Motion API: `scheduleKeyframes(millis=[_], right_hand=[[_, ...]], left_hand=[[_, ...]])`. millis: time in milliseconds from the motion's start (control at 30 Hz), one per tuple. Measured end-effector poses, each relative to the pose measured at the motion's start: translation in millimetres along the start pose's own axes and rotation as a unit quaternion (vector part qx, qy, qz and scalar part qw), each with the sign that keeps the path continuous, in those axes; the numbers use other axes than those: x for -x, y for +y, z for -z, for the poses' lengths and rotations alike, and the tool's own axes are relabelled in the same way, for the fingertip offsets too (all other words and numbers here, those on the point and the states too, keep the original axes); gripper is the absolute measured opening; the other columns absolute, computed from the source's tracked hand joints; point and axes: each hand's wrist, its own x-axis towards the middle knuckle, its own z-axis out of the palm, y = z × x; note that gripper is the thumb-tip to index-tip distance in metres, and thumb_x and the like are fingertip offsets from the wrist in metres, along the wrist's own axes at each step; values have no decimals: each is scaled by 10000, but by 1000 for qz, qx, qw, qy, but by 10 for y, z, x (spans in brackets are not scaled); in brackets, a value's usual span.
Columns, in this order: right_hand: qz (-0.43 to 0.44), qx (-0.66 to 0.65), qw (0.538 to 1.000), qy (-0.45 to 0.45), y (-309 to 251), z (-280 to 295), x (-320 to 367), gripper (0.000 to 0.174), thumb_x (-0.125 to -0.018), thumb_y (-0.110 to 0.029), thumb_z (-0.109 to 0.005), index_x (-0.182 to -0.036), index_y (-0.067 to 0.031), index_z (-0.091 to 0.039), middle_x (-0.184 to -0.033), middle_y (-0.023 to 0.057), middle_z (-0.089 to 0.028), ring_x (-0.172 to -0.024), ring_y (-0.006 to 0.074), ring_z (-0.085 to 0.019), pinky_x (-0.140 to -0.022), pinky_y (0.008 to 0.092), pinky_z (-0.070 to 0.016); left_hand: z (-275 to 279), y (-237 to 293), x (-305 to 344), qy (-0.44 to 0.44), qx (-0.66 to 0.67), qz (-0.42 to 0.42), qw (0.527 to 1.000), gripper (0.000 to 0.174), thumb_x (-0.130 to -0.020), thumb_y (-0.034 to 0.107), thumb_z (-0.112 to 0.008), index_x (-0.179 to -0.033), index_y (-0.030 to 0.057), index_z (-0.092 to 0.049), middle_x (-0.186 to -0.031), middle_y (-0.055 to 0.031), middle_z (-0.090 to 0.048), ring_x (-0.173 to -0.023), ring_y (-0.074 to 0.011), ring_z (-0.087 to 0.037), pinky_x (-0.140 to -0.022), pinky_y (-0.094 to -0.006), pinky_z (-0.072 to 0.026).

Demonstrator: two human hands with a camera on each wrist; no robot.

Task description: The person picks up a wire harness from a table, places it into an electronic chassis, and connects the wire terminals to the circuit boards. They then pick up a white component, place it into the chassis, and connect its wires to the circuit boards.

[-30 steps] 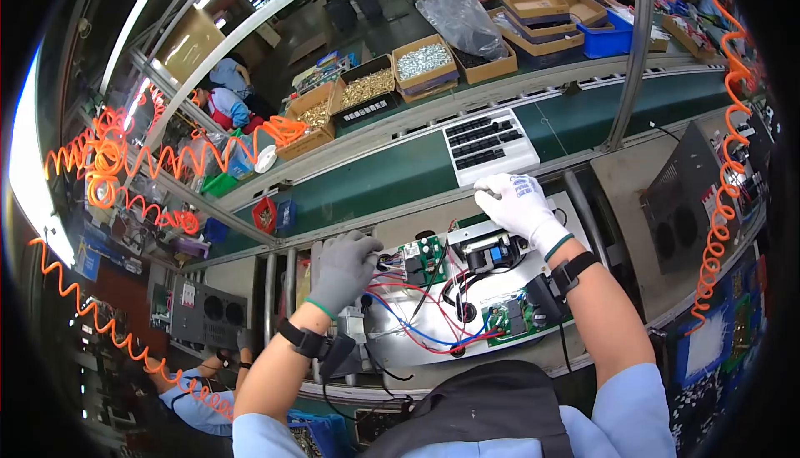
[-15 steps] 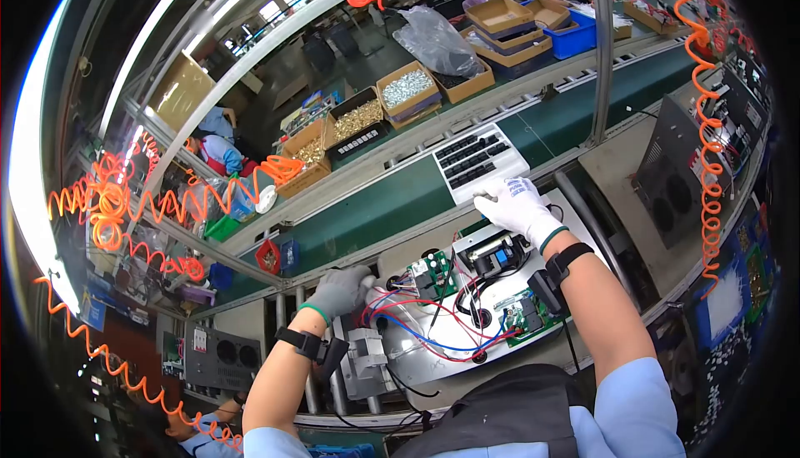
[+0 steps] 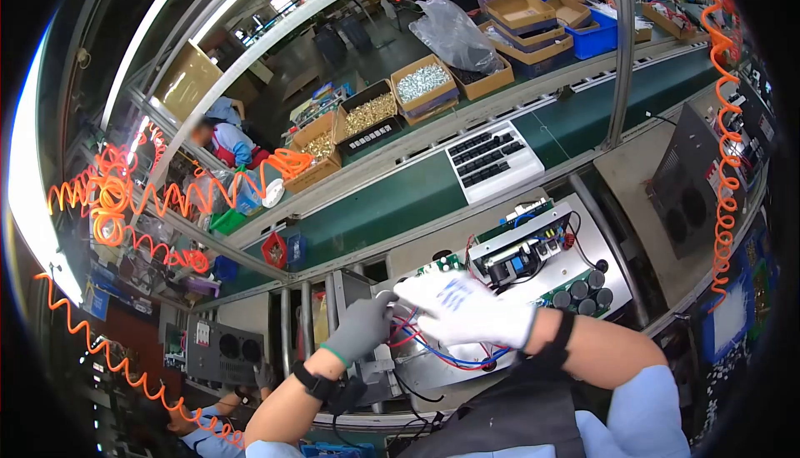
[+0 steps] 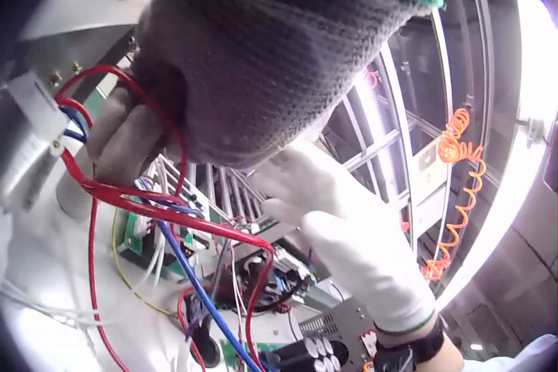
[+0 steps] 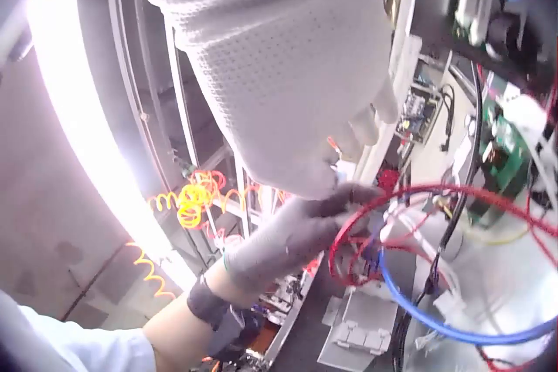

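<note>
My left hand, in a grey glove (image 3: 360, 330) (image 4: 253, 58) (image 5: 279, 241), curls its fingers round red wires (image 4: 187, 217) (image 5: 436, 189) at the left end of a silver metal plate (image 3: 615, 268). Blue wires (image 4: 196, 285) (image 5: 453, 330) run beside them. The white-gloved right hand (image 3: 467, 308) (image 4: 349, 228) (image 5: 288, 67) reaches across the plate close to the left fingertips. Its fingers are extended, with no held object visible. Under and beside the hands are a green circuit board (image 3: 440, 264) and a board with several round capacitors (image 3: 582, 291). Exact fingertip contact is partly hidden.
Beyond the plate, a white tray of black parts (image 3: 521, 176) stands on the green conveyor (image 3: 375, 220). Cardboard boxes of fasteners (image 3: 425, 83) line the far shelf. Metal rollers (image 3: 286, 333) lie left; orange coiled hoses (image 3: 727, 183) hang at both sides. Other people are farther off.
My right hand has moved left and nearer my body, from the plate's far edge to beside the left hand, uncovering parts there. The left hand has shifted slightly right and nearer.
</note>
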Motion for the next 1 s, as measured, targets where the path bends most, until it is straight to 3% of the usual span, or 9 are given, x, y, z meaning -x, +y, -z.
scheduleKeyframes(millis=[133, 200, 333, 400, 533, 667, 733, 833, 1000], right_hand=[[43, 130, 983, -123, 122, -600, 16, 496, -865, -231, -507, -1289, 27, -488, -1290, 190, -534, -1133, 314, -537, -851, 429, -482], [93, 134, 985, -51, 153, -670, 219, 328, -878, -236, -512, -1105, -6, -565, -1023, 140, -585, -963, 278, -580, -773, 407, -475], [104, 106, 987, 61, 196, -676, 441, 361, -857, -247, -555, -1114, 6, -554, -1002, 145, -582, -988, 300, -591, -819, 412, -475], [106, 57, 992, 33, 154, -527, 465, 380, -831, -266, -593, -1108, -7, -566, -1075, 173, -583, -1005, 325, -590, -855, 411, -473], [-14, -43, 999, 18, 152, -150, 348, 364, -823, -298, -591, -1080, -41, -608, -1041, 165, -654, -931, 331, -634, -813, 425, -497], [-120, -99, 987, 40, -24, 389, 180, 368, -867, -311, -525, -1114, -64, -641, -1006, 163, -667, -898, 339, -641, -779, 405, -501], [-93, -95, 990, 54, -117, 567, 214, 380, -864, -302, -542, -1130, -47, -637, -988, 171, -668, -889, 342, -639, -779, 402, -500], [-75, -88, 992, 43, -190, 879, 358, 373, -880, -265, -542, -1162, -37, -629, -947, 182, -668, -906, 282, -661, -740, 341, -510], [-81, -161, 975, 126, 98, 774, 502, 473, -890, -245, -580, -1300, -16, -532, -1062, 144, -664, -653, 134, -642, -604, 265, -536]], left_hand=[[-37, 17, -137, 4, -193, -116, 974, 274, -849, 228, -594, -1115, 175, -636, -1001, -165, -625, -857, -329, -657, -777, -440, -531], [-33, 90, -178, -12, -223, -97, 970, 209, -832, 233, -605, -1008, 142, -672, -1066, -129, -583, -896, -329, -645, -788, -423, -525], [15, -159, -476, 216, 8, -27, 976, 238, -874, 289, -581, -887, 58, -636, -876, -149, -644, -785, -284, -642, -703, -398, -511], [181, -312, -584, 161, 370, 48, 914, 316, -933, 308, -516, -841, 17, -598, -747, -111, -646, -654, -204, -607, -617, -343, -490], [722, -36, -382, 146, 401, -63, 902, 285, -954, 303, -517, -882, 38, -589, -766, -77, -650, -618, -106, -568, -572, -238, -458], [353, 109, -383, 159, -39, -150, 975, 457, -812, 336, -690, -1188, 98, -584, -998, -147, -673, -865, -284, -651, -792, -358, -507], [243, 158, -391, -1, -31, -75, 997, 379, -841, 238, -663, -1169, 56, -608, -983, -138, -678, -903, -239, -657, -816, -330, -500], [347, 59, -268, 14, 381, -111, 918, 215, -890, 91, -574, -1048, -15, -673, -903, -68, -665, -815, -145, -620, -747, -284, -491], [420, -75, 8, 67, 562, -56, 823, 250, -915, 132, -580, -1078, -40, -660, -802, -42, -628, -661, -72, -540, -590, -214, -429]])
